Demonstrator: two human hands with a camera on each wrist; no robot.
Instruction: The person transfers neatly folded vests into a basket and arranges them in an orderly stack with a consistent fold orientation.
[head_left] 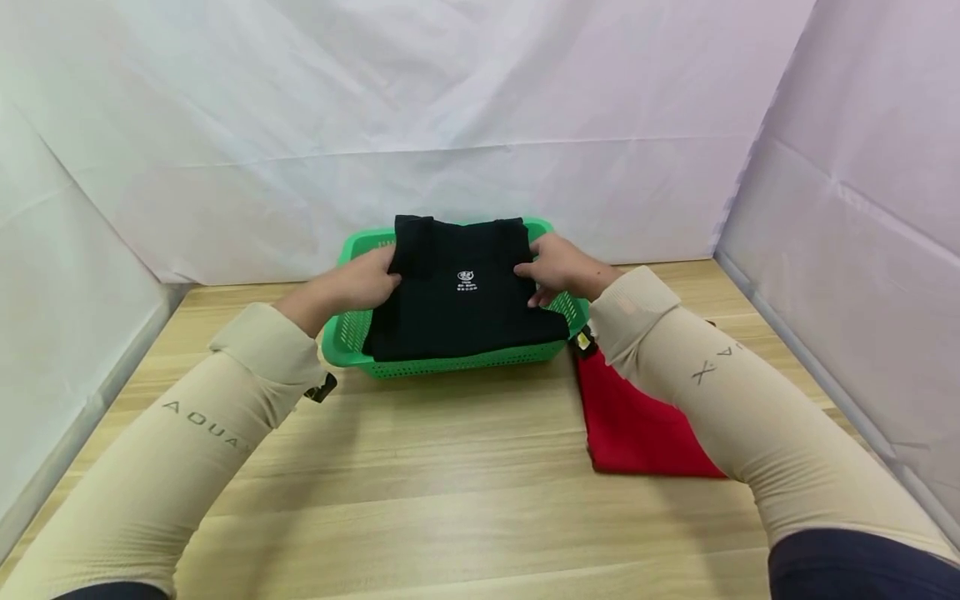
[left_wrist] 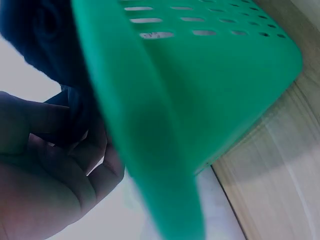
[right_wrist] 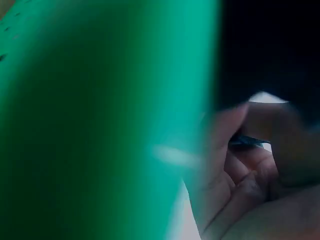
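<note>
nearest the viewer, well behind the fingers on the person's side, two pale sleeves (head_left: 217, 425) reach forward over the wooden table (head_left: 420, 500). a folded red cloth (head_left: 637, 425) lies on it, nearer the person than the right fingers and partly under the right forearm; the left hand is much farther from it.

ahead, the left hand (head_left: 360, 279) and the right hand (head_left: 558, 265) stand at about equal reach, one at each side of a folded black garment (head_left: 465, 312). the left thumb and fingers pinch its left edge, as the left wrist view shows; the right thumb and fingers grip its right edge. the garment thus lies directly between the two sets of fingers, neither hand clearly nearer, and its longer side seems to run across, hand to hand. its small white print (head_left: 466, 281) faces up between them, and its near edge reaches the person's side of the fingers.

below the fingers is a green basket (head_left: 450, 365), the garment over its opening; whether the cloth rests on anything inside cannot be told.

farthest, beyond the fingertips, a white sheet (head_left: 450, 100) hangs as a backdrop.
</note>
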